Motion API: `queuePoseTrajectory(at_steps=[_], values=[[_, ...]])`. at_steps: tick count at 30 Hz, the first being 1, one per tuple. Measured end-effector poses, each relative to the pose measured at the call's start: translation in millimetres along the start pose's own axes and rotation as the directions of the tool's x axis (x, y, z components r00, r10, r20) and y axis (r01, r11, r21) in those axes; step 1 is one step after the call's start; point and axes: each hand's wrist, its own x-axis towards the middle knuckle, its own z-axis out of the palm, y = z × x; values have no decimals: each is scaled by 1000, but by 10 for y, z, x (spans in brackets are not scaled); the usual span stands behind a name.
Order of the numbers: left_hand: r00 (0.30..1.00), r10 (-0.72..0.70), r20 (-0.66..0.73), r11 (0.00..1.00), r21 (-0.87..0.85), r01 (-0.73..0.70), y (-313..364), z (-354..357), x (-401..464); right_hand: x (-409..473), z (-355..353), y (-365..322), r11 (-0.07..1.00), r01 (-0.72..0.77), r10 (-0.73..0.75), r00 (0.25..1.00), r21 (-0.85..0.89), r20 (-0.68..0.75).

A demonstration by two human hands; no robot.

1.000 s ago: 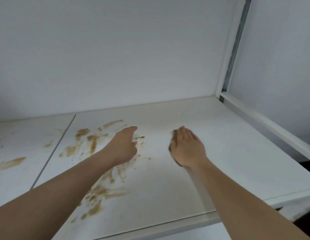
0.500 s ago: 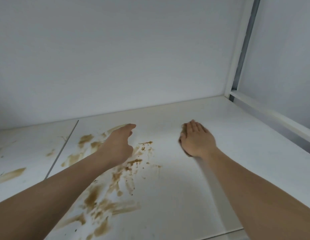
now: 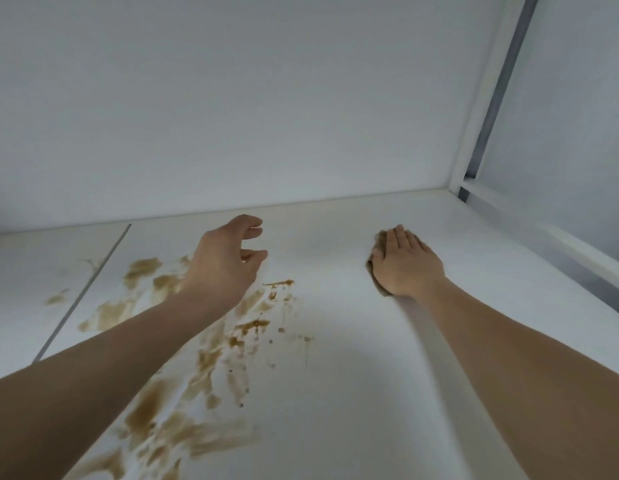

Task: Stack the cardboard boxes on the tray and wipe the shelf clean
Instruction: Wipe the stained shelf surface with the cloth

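Both my arms extended: left hand (image 3: 225, 261) hovering, fingers loosely curled; right hand (image 3: 406, 265) flat, palm down.

White shelf (image 3: 335, 393) smeared with brown stains (image 3: 211, 358) on its left, brown cloth (image 3: 379, 242) lying right

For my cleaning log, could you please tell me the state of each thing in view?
shelf: white, only partly wiped.
brown smears: spread across the shelf's left part.
cloth: brown-stained, pressed flat to the shelf.
right hand: flat on the cloth.
left hand: above the smears, loosely curled, holding nothing.
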Motion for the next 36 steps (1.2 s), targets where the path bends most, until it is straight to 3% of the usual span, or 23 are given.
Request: queuePoseTrajectory(at_steps=[5,9,11,13,16,18,20,25,27,30,32,36], values=[[999,-3,-46,1000,2,3,-30,152,153,18,47,-597,959,283,-283,959,16,-6],[999,-23,-45,1000,17,24,8,266,300,-73,-14,-381,863,505,-503,862,-7,57],[999,-6,-36,999,31,7,6,280,372,39,-71,-74,901,433,-431,901,-39,42],[1000,0,-29,999,48,1,-34,250,428,249,-99,185,972,228,-228,974,-57,19],[1000,-20,10,995,94,19,-121,166,495,572,-86,115,1000,14,-12,998,-26,59],[998,-53,36,990,130,48,-165,136,545,705,-40,-182,998,64,-63,997,-10,54],[995,-84,49,986,149,76,-189,138,603,698,-2,-543,978,207,-207,978,13,34],[993,-104,64,980,176,91,-197,181,714,492,24,-738,856,517,-517,853,21,73],[992,-105,65,976,198,90,-217,144,748,594,-27,-488,879,475,-476,879,29,33],[992,-113,58,974,205,99,-260,63,788,849,-116,-176,992,125,-125,992,9,-22],[993,-109,53,975,202,96,-293,28,801,976,-104,-277,1000,-6,6,999,5,-46],[991,-111,67,975,199,96,-321,99,832,986,-8,-812,973,220,-217,975,64,-51]])
